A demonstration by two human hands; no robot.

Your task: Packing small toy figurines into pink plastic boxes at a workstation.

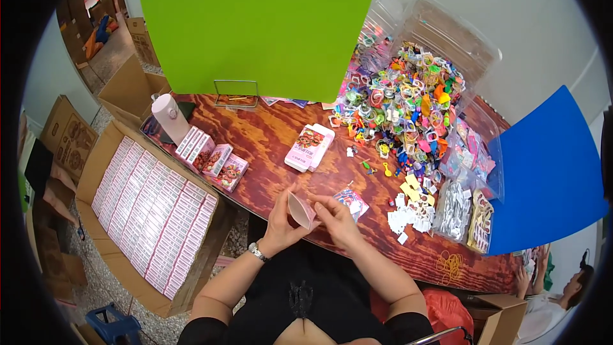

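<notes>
Between my hands, at the table's front edge, is a small pink carton [299,211], its open end showing a pale inside. My left hand [279,222] is wrapped round its left side, with a watch on that wrist. The fingers of my right hand [338,220] pinch its right edge. Just beyond my right hand lies a clear packet [351,202] with colourful printed paper. Farther back, flat pink printed cartons [309,147] lie on the red-brown wooden table [271,131]. What the carton holds, if anything, cannot be seen.
A big cardboard box [153,211] at the left holds rows of small packed cartons. Filled pink cartons [231,172] and a light pink cylinder [170,119] stand nearby. Loose small toys [408,102], white cards [412,217] and rubber bands [450,267] are on the right; another person [555,303] sits there.
</notes>
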